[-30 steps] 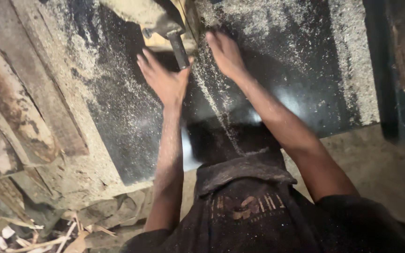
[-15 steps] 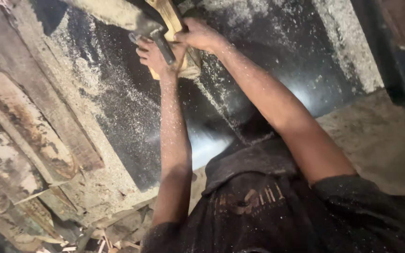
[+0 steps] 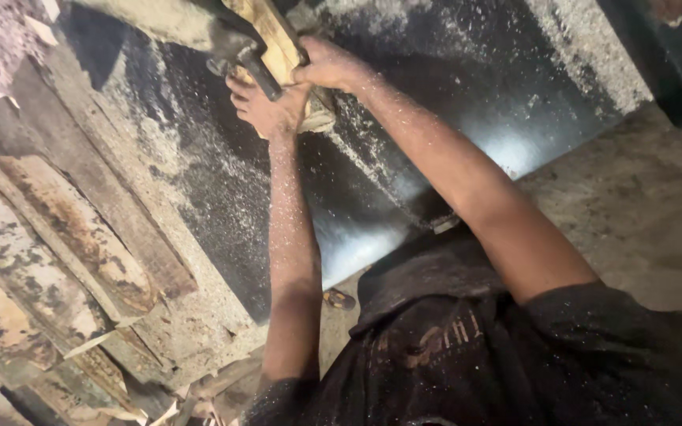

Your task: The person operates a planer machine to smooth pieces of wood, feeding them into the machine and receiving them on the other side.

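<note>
My left hand [image 3: 266, 106] and right hand [image 3: 327, 67] both grip a pale wooden block [image 3: 278, 43] at twelve o'clock, fingers pressed around it beside a dark metal handle [image 3: 258, 67]. Sawdust covers the black tabletop [image 3: 451, 102]; worn planks [image 3: 57, 252] lie at eight o'clock.

Sawdust [image 3: 199, 189] lies thick over the left part of a dark, shiny table [image 3: 467, 102], with another pale band [image 3: 586, 55] toward its right edge. Left of the table, worn planks [image 3: 65, 237] with peeling bark lie stacked at a slant. A dusty floor [image 3: 641, 213] shows at the right, and wood scraps [image 3: 191, 406] lie at the bottom.
</note>
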